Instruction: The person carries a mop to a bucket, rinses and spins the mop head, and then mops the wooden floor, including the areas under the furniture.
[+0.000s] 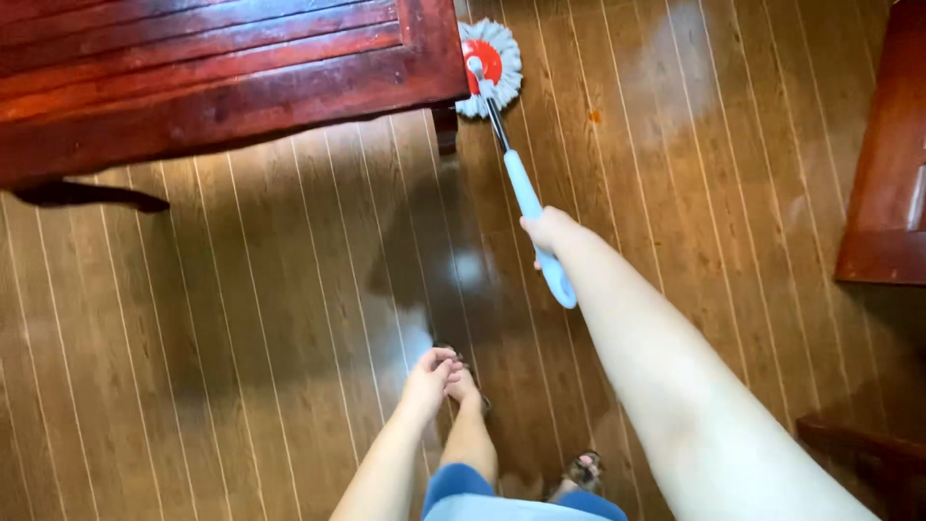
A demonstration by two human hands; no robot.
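Observation:
My right hand [546,230] grips the light blue handle [527,196] of a spin mop. The mop's round white head with a red disc [489,64] rests on the wooden floor beside the corner of a dark red wooden table [222,77]. My left hand [431,374] hangs loosely by my leg, holding nothing, fingers slightly curled. My feet in sandals [583,471] stand on the floor below.
The floor [241,318] is brown planks with pale seams and a wet sheen near my feet. A table leg [445,127] stands by the mop head. Another red wooden piece [887,164] sits at the right edge, dark furniture [868,449] at the lower right.

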